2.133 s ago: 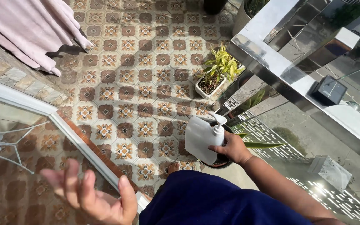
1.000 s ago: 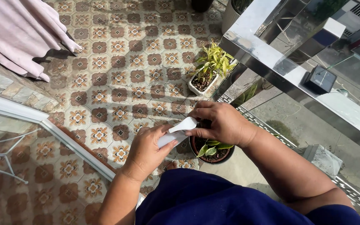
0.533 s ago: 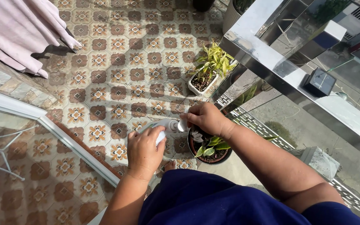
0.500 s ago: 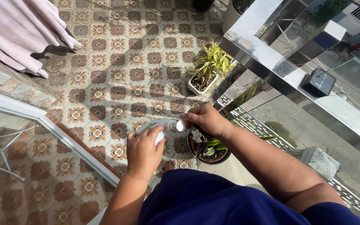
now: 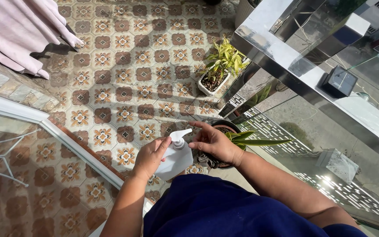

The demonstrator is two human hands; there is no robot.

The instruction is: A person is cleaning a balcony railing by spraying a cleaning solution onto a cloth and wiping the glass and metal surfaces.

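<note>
My left hand grips a white plastic spray bottle by its body, with the white trigger head pointing up and to the right. My right hand hovers just right of the bottle's head, fingers spread, over a dark round pot holding a plant with long green leaves. The right hand holds nothing. My dark blue garment fills the bottom of the view.
A white rectangular planter with yellow-green foliage stands further along the patterned tile floor. A shiny metal and glass railing runs on the right with a small dark box on it. Pink cloth hangs top left; a white-framed glass panel lies left.
The bottle has turned from lying sideways to upright in my left hand. My right hand has let go of the bottle's head and opened beside it. The view has shifted slightly.
</note>
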